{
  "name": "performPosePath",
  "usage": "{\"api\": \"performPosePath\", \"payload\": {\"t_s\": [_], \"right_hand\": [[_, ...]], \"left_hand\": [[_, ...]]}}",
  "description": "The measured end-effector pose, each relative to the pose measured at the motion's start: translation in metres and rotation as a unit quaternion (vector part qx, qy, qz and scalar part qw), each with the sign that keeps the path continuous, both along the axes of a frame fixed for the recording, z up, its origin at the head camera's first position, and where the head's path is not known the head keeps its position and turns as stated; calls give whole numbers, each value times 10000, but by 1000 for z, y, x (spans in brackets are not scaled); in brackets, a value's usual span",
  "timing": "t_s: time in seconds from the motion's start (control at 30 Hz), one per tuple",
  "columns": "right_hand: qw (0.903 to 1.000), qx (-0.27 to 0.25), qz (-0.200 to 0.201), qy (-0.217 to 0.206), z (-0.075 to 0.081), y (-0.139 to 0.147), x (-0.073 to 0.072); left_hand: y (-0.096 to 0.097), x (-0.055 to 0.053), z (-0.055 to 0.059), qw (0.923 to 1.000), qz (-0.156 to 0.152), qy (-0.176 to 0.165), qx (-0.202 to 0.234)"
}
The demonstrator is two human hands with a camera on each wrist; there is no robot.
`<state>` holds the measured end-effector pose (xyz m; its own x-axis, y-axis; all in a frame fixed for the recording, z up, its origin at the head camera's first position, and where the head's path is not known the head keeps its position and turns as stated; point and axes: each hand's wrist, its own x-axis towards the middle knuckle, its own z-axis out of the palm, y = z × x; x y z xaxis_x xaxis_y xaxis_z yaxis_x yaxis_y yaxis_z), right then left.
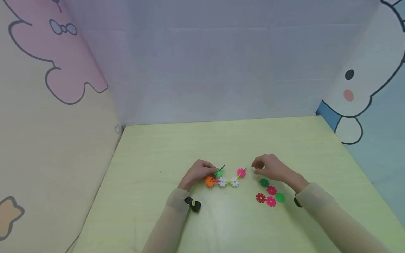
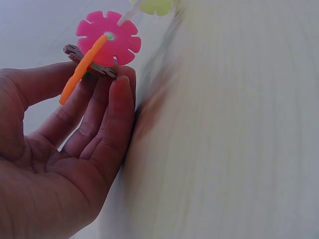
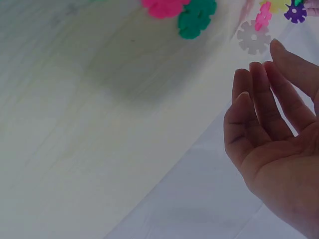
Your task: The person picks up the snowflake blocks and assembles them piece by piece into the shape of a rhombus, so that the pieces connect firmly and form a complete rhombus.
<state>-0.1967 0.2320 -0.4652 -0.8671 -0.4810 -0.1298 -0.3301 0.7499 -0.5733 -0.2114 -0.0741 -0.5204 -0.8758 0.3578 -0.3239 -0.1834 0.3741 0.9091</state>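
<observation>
A chain of slotted plastic snowflake discs lies curved on the table, with an orange disc (image 1: 210, 181), a white disc (image 1: 222, 181) and a pink disc (image 1: 241, 173) among its links. My left hand (image 1: 200, 171) pinches the chain at its left end, by a green disc (image 1: 219, 173). In the left wrist view, thumb and fingers meet at a brown disc (image 2: 103, 71), beside a pink disc (image 2: 102, 47). Just right of the chain's other end, my right hand (image 1: 272, 167) hovers with fingers loosely bent and nothing between them; a grey disc (image 3: 253, 37) is nearest its fingertips.
Several loose discs lie below my right hand: a dark green disc (image 1: 264, 182), a red disc (image 1: 261, 198), a bright green disc (image 1: 280, 197) and pink ones (image 1: 271, 201). The pale wooden table (image 1: 142, 151) meets a hanging cloth (image 1: 202, 70) at the back.
</observation>
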Motion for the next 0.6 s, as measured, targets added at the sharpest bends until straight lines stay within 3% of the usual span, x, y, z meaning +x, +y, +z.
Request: {"api": "performPosePath", "payload": {"t_s": [0.33, 0.6], "right_hand": [[9963, 426, -189, -718, -11, 21, 13], [9960, 400, -383, -707, -16, 22, 18]], "left_hand": [[0, 0, -1, 9997, 88, -132, 176], [-2, 1, 0, 9999, 85, -97, 84]]}}
